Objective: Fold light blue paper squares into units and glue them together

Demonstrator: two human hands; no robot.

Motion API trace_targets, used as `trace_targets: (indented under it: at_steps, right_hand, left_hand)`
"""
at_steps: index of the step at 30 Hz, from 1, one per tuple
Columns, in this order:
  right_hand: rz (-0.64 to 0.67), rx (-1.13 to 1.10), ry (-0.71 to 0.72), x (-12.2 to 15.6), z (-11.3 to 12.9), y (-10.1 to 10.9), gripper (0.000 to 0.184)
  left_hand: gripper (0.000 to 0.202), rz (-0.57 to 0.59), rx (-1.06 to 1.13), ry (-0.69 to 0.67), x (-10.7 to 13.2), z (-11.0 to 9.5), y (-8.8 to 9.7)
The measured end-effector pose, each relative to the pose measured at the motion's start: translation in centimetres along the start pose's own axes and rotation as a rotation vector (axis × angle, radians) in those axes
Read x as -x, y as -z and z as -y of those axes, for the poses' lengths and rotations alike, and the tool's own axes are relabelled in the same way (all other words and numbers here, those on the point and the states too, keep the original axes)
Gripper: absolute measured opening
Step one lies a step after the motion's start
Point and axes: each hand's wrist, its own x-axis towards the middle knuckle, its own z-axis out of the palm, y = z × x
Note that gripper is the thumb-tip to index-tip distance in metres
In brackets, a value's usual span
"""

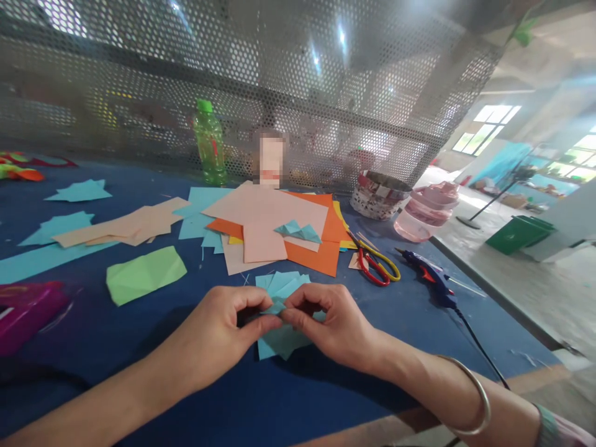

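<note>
Above blue sheets (279,343), left hand (218,326) and right hand (342,326) pinch a folded blue paper (276,305) between closed fingers (254,298).

At the counter (209,416) we count two hands (221,323) (342,326), one bottle (211,149), one glue gun (431,277), one pair of scissors (380,282), one jar (424,212), one bowl (377,202), and overlapping papers (263,211) we cannot number.

Folded paper piece (275,306), one: light blue, small, creased, a pointed form (partly hidden by fingers); pinched between left hand (221,326) and right hand (342,326). Paper sheets (279,343), several: light blue, overlapping at uneven angles, lying beneath it on the dark-blue bench (209,410).
</note>
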Motion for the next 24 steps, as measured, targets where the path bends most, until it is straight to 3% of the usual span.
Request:
trace_targets:
  at_steps: [5, 11, 17, 24]
  right_hand:
    - [0.033, 0.009, 0.055, 0.3, 0.5, -0.2, 0.019]
    - [0.035, 0.101, 0.131, 0.2, 0.3, 0.1, 0.018]
    - [0.052, -0.002, 0.01, -0.2, 0.0, -0.2, 0.018]
    - [0.034, -0.052, -0.072, -0.6, -0.4, 0.1, 0.021]
  left_hand:
    - [0.032, -0.024, -0.073, -0.084, 0.6, 0.1, 0.0]
    - [0.039, 0.061, 0.015, 0.03, 0.2, 0.5, 0.2]
    - [0.039, 0.018, 0.055, 0.052, -0.1, 0.3, 0.4]
    - [0.039, 0.032, 0.202, 0.187, -0.5, 0.0, 0.9]
